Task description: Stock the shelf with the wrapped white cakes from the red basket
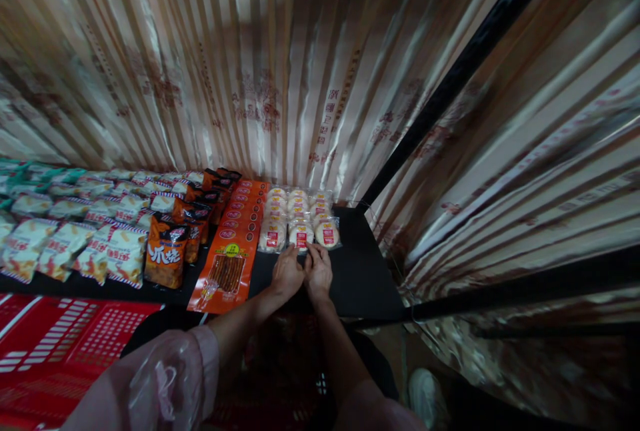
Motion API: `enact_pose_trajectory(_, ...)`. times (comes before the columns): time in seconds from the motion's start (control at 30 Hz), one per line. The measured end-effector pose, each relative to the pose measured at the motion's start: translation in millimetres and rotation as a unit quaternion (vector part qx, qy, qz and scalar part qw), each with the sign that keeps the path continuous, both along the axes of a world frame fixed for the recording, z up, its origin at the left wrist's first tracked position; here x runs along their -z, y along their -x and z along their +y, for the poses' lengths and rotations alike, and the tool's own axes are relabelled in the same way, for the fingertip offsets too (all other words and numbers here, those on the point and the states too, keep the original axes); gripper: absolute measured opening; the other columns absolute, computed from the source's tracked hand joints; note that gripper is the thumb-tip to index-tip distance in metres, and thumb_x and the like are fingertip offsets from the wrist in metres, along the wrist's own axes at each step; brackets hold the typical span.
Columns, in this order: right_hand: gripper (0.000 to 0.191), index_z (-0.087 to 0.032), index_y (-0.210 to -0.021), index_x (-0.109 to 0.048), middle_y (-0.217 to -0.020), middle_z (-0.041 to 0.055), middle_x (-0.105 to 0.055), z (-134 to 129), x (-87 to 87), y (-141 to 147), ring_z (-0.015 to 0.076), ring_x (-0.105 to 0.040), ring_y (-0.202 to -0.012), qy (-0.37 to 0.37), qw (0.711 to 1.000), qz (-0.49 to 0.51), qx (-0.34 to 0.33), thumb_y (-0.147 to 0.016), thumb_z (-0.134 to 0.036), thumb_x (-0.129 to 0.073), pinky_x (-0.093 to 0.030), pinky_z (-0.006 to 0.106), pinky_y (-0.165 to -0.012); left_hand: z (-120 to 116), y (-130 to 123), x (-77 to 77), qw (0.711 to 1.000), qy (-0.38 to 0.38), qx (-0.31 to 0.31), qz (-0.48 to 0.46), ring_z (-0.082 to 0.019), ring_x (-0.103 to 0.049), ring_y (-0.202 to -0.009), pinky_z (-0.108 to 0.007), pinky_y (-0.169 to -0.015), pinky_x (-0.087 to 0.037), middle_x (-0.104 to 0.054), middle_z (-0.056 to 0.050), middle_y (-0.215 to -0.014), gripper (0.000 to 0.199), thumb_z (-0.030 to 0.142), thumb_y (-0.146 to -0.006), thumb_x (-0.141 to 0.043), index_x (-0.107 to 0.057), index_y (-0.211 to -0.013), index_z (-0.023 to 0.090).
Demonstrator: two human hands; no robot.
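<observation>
Fingers (293, 252) of both hands drawn narrow and close together, left hand (288, 274) and right hand (319, 274) side by side, tips at the near edge of the middle front pack (301, 234); whether they pinch it or merely press against it, cannot tell. Pack lies on a black tabletop (363, 274): clear wrap, round pale contents, red label, set between the left front pack (273, 234) and the right front pack (328, 234). Similar packs (299, 201) run behind in three columns toward a pleated, printed curtain (270, 91). Just left of them, a long orange packet (237, 221) lies flat, brown sticks showing through a window at its near end. Farther left, orange-and-black bags (167, 254) in a column, then rows of white bags (125, 254), with teal bags (30, 172) at the far left rear. Red baskets (85, 344) sit below the table's front edge, at lower left. Dark pole (450, 94) slants up on the right; white shoe (424, 394) on the floor below.
</observation>
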State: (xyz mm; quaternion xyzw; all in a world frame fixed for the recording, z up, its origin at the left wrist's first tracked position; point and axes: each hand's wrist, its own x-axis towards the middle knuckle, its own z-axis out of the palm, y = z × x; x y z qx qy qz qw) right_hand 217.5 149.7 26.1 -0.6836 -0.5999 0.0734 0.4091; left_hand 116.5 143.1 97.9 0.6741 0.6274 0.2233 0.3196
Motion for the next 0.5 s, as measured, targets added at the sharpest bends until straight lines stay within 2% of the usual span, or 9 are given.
enact_pose_trajectory(0.23, 0.042, -0.020, -0.114, -0.063, -0.108, 0.0073, -0.058, 0.7, 1.7, -1.6, 0.0169, -0.053, -0.100, -0.006, 1.000, -0.001, -0.006, -0.080, -0.013, -0.040, -0.044, 0.030, -0.091, -0.1, -1.1, 3.2, 1.000, 0.002, 0.001, 0.018, -0.020, -0.042, -0.128, -0.028, -0.110, -0.032, -0.046, -0.017, -0.136, 0.053, 0.002, -0.077, -0.041, -0.047, -0.129, 0.002)
enact_pose_trajectory(0.5, 0.040, -0.019, -0.111, -0.065, -0.107, 0.0094, -0.054, 0.2, 3.1, 0.0, 0.0170, -0.054, -0.091, -0.021, 1.000, 0.008, 0.005, -0.080, -0.015, -0.040, -0.048, 0.030, -0.083, -1.6, -2.2, 4.3, 0.999, -0.019, -0.002, 0.030, -0.021, -0.045, -0.126, -0.030, -0.107, -0.035, -0.048, -0.015, -0.136, 0.049, 0.004, -0.078, -0.043, -0.051, -0.126, 0.006)
